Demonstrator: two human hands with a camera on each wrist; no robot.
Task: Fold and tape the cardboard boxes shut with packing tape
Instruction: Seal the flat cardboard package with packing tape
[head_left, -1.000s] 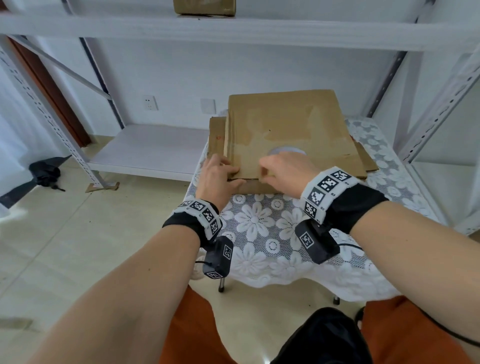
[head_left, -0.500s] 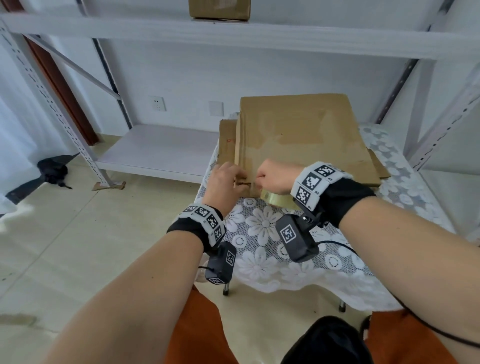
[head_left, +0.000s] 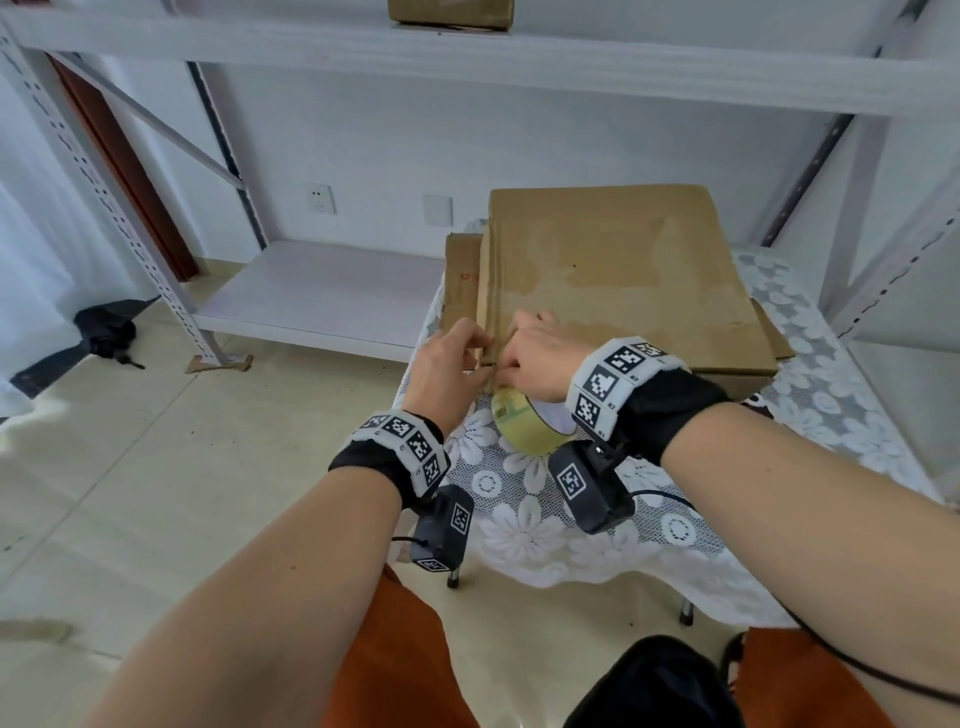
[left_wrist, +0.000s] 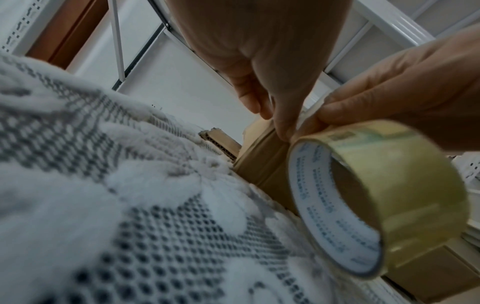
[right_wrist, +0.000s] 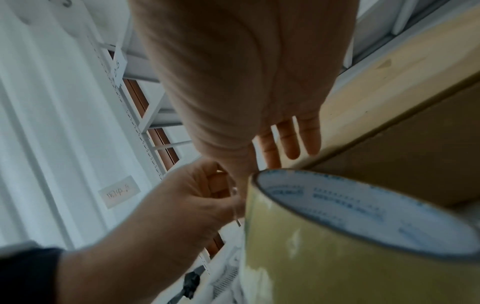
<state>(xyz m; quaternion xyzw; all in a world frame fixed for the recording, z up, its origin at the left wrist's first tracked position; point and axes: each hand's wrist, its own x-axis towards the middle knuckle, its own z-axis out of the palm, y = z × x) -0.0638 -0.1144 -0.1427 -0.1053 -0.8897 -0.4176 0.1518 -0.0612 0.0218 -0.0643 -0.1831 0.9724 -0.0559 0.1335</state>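
A stack of flat brown cardboard boxes (head_left: 613, 270) lies on a small table with a white lace cloth (head_left: 597, 535). My right hand (head_left: 519, 358) grips a roll of clear packing tape (head_left: 519, 426), which hangs just in front of the stack's near edge. My left hand (head_left: 480, 345) is at the near left corner, fingers curled, pinching the tape's free end against the top box's edge. In the left wrist view the left thumb (left_wrist: 283, 127) presses the cardboard (left_wrist: 262, 160) right beside the roll (left_wrist: 376, 195). In the right wrist view the roll (right_wrist: 337, 236) fills the lower right.
White metal shelving surrounds the table; another cardboard box (head_left: 449, 13) sits on the upper shelf and a bare lower shelf board (head_left: 322, 291) is to the left. A black object (head_left: 104, 332) lies on the tiled floor. A black bag (head_left: 654, 686) is between my knees.
My right hand has brought the tape roll from the top of the box down over the near edge toward me. My left hand has stayed at the near left corner.
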